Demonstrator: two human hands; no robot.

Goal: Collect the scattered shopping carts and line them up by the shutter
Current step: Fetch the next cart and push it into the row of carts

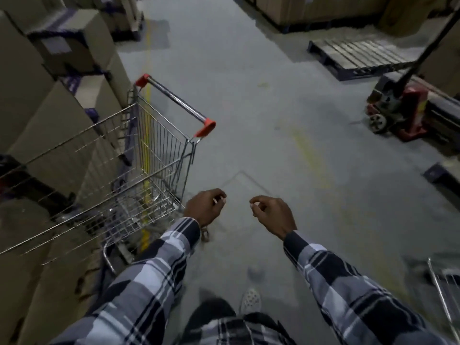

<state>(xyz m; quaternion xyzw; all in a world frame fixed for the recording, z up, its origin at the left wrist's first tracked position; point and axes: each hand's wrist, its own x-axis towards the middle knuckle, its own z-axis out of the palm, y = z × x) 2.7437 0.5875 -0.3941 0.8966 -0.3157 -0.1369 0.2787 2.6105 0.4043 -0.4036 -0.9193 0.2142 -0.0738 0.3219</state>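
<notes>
Grey warehouse floor (249, 108) is stretching ahead of you, with stacked cardboard boxes (32, 100) lining its left side. You are holding both hands out, your left hand (205, 207) and right hand (272, 215) with fingers loosely curled and gripping nothing. Your shopping cart (139, 155) is standing just left of your left fingers, its red-capped handle (174, 100) lying beyond them, untouched.

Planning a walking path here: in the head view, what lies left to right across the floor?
Stacked cardboard boxes → shopping cart → left hand → right hand → wooden pallet → red pallet jack.
</notes>
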